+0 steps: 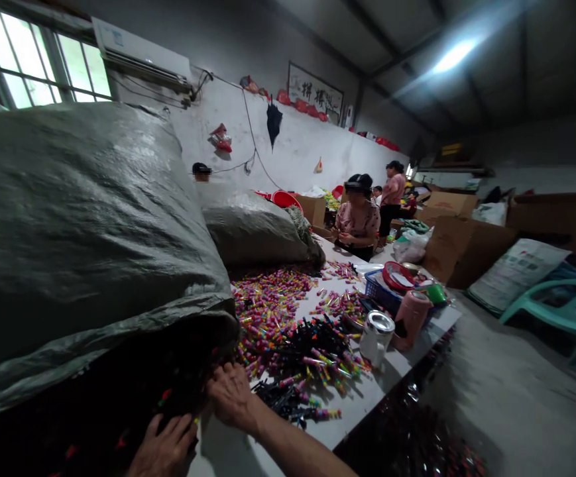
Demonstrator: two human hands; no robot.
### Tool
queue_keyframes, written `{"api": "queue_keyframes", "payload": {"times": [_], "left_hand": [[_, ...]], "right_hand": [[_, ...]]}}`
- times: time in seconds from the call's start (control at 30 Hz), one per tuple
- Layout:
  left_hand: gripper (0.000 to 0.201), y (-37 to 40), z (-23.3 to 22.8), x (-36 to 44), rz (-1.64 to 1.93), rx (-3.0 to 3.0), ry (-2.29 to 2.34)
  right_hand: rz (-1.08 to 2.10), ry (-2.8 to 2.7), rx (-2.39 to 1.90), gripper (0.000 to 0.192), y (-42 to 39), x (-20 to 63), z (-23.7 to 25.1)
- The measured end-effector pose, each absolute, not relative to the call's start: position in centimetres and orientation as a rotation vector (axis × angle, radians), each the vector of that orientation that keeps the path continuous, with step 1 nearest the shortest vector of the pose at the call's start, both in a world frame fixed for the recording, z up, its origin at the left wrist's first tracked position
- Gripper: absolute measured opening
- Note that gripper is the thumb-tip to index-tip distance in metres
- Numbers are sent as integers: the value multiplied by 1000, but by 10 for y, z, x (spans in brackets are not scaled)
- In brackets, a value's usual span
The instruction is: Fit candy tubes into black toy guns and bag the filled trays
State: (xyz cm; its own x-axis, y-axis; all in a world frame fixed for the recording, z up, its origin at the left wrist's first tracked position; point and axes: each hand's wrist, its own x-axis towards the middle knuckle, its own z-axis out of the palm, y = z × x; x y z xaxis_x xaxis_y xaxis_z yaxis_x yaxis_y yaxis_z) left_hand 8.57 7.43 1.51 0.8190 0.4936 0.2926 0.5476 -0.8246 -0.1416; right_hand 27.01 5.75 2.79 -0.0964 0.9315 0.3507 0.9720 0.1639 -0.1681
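A large grey-green woven sack (93, 199) lies on its side at the left, with its dark mouth facing me. At that mouth my left hand (166, 447) rests with fingers apart over dark contents that I cannot make out. My right hand (230, 394) is beside the mouth's right end, fingers curled down; what they grip, if anything, is hidden. Just beyond it spreads a heap of small pink and yellow tube-like pieces (272, 295). Nearer, black sticks with coloured segments (317, 341) lie in a pile, and a smaller bunch of black sticks (280, 397) is close to my right wrist.
A second sack (258, 228) lies farther along the white table (357, 397). On its right side stand a silver-lidded mug (378, 338), a pink flask (411, 321) and a blue basket (382, 293). A person (358, 218) is at the far end. A green chair (556, 311) stands right.
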Motion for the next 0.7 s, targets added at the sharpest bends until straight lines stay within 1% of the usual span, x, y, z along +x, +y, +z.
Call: {"api": "queue_keyframes", "payload": {"times": [0.13, 0.3, 0.43, 0.53, 0.6, 0.67, 0.7], "left_hand": [[61, 76, 30, 85, -250, -2840, -747], [63, 85, 43, 78, -358, -2659, -1069], [62, 82, 42, 80, -345, -2666, -1065], [56, 75, 35, 84, -407, -2606, -1060], [45, 71, 35, 87, -466, -2572, -1043], [32, 65, 42, 92, -522, -2578, -1025], [28, 61, 47, 94, -561, -2595, -1021]], "right_hand": [[-65, -2115, -1813, 26, 51, 265, 37], [78, -1884, -1920, 30, 27, 265, 59], [181, -1607, -1810, 19, -11, 266, 58], [354, -1442, -1847, 8, -37, 261, 44], [441, -1381, -1885, 5, -48, 257, 35], [494, -1326, -1888, 3, -54, 254, 31], [514, -1284, -1871, 4, -54, 254, 32]]}}
